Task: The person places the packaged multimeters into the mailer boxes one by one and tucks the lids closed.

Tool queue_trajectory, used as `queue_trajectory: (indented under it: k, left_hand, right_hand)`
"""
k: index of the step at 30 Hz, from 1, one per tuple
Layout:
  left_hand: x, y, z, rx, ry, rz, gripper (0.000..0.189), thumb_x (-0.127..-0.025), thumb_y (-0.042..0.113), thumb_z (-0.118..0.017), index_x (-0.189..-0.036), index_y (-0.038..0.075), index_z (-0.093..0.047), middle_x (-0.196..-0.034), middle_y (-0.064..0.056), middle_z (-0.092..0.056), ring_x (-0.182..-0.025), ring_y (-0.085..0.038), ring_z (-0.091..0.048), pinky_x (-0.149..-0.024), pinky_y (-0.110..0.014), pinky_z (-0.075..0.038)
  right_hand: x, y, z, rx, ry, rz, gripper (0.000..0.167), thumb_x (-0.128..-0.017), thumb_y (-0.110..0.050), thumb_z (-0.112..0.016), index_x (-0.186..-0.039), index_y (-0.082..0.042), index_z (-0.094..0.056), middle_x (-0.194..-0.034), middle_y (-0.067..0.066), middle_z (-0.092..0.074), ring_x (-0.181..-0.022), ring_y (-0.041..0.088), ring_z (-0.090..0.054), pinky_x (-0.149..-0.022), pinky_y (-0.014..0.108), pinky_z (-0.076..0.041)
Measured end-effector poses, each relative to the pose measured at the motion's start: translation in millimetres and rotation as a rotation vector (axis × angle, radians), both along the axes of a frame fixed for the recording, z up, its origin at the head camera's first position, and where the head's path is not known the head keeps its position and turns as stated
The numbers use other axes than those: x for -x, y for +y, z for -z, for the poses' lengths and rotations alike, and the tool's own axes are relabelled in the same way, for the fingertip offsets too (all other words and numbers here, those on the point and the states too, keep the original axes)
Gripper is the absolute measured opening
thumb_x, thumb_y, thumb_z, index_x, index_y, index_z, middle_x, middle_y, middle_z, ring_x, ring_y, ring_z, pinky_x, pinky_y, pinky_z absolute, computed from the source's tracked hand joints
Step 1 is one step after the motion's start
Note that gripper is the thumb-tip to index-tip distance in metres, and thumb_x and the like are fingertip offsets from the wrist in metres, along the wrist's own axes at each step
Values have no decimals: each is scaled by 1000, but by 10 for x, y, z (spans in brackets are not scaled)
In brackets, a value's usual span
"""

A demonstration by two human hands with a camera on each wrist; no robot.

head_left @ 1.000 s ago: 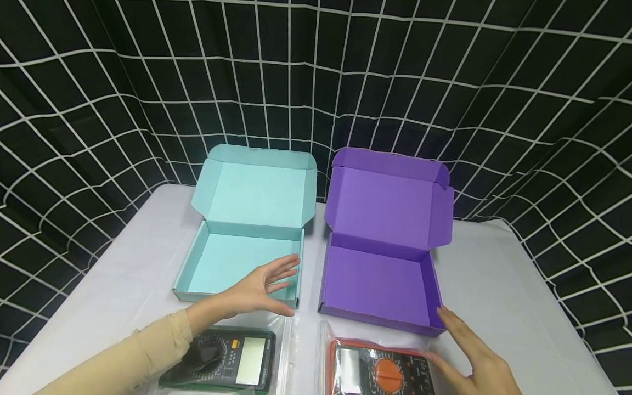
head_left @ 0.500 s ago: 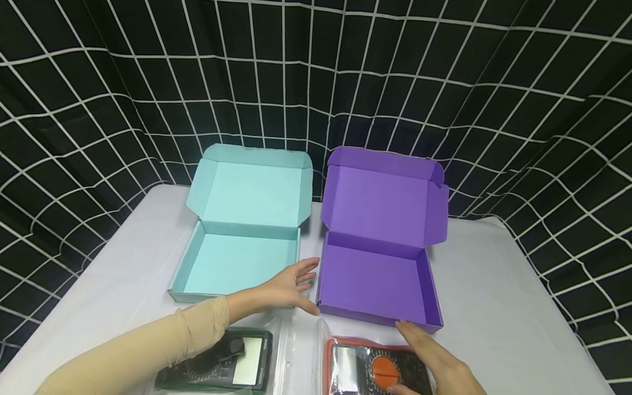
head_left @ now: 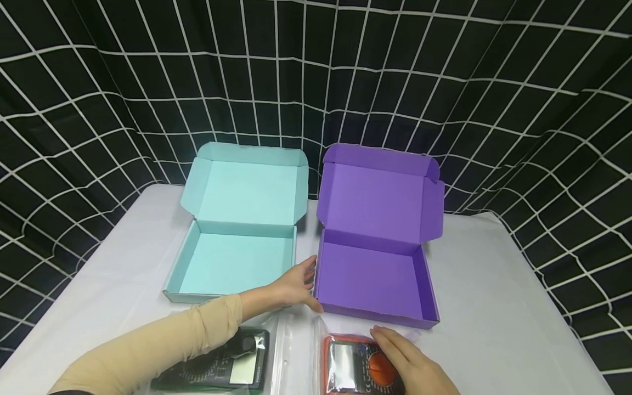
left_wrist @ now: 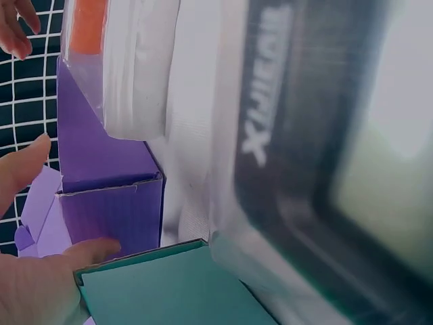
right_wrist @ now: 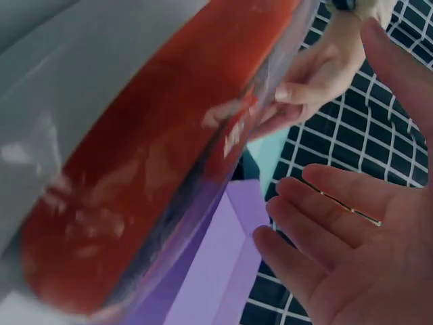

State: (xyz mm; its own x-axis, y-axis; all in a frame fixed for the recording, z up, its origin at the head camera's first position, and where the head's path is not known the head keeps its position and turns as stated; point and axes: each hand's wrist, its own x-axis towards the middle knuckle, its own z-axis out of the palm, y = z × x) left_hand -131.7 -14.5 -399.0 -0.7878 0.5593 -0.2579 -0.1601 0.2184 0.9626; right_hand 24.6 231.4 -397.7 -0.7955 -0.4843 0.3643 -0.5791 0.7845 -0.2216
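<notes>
My left hand (head_left: 294, 285) is at the front left corner of the open purple box (head_left: 377, 280). Its fingers lie along the box's left side and the thumb is near the front corner; in the left wrist view a fingertip (left_wrist: 95, 250) meets the purple side wall. My right hand (head_left: 412, 362) reaches over an orange-cased multimeter (head_left: 345, 362) in a clear bag, covering its right part. In the right wrist view the fingers (right_wrist: 318, 223) are extended, apart from the bagged multimeter (right_wrist: 149, 149). A green-cased multimeter (head_left: 247, 370), also bagged, lies partly under my left sleeve.
An open teal box (head_left: 237, 263) stands to the left of the purple one, its lid (head_left: 252, 192) raised. Both boxes sit on a white-covered table (head_left: 494, 296). Behind and around it hangs a black curtain (head_left: 291, 71) with a white grid.
My left hand has moved right, from over the teal box to the purple box's corner. My right hand has moved left from the purple box's right side to over the orange-cased multimeter.
</notes>
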Motion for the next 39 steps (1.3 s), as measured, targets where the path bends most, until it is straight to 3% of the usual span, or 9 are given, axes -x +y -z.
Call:
queue_trajectory:
  k: [2,5,11,18,26,39]
  left_hand:
    - [1,11,-2,6,-2,0,112,-60,-22,-72,-150,-12,-6,-155,-30,-13,-140,-45,-24,-110,-47,-32]
    - [0,28,-9,16,-9,-4,113,-59,-23,-72,-150,-11,-7,-155,-30,-13,-140,-44,-25,-109,-46,-34]
    - [-13,54,-35,52,2,-13,109,-58,-25,-71,-149,-13,-11,-154,-30,-20,-138,-44,-29,-108,-46,-36]
    - [-11,62,-18,70,15,-23,102,-62,-23,-69,-148,-13,-16,-151,-32,-27,-136,-45,-34,-108,-46,-37]
    - [-16,67,-17,78,18,-25,101,-63,-23,-69,-148,-14,-17,-150,-32,-28,-136,-44,-34,-108,-45,-37]
    - [-20,54,-22,89,14,-30,101,-64,-23,-70,-148,-13,-17,-151,-31,-28,-136,-43,-35,-108,-45,-37]
  right_hand:
    - [14,-23,27,-25,-36,-3,105,-66,-78,-66,-141,-8,-44,-128,13,-56,-101,29,-63,-61,32,-58]
    - [47,-73,53,-61,-60,-14,108,-67,-81,-62,-138,-2,-45,-129,17,-56,-105,34,-62,-67,38,-59]
    - [108,-186,93,-132,-1,-46,112,-67,-82,-60,-130,9,-47,-124,21,-57,-109,34,-58,-83,49,-55]
    - [139,-239,141,-186,40,-21,111,-63,-87,-58,-126,5,-55,-117,12,-60,-104,25,-60,-82,49,-55]
    - [125,-241,174,-216,-15,41,111,-60,-89,-58,-121,4,-57,-113,11,-61,-101,25,-61,-83,49,-55]
    - [188,-246,208,-185,55,-8,104,-56,-84,-68,-113,2,-62,-100,5,-61,-88,21,-61,-79,39,-56]
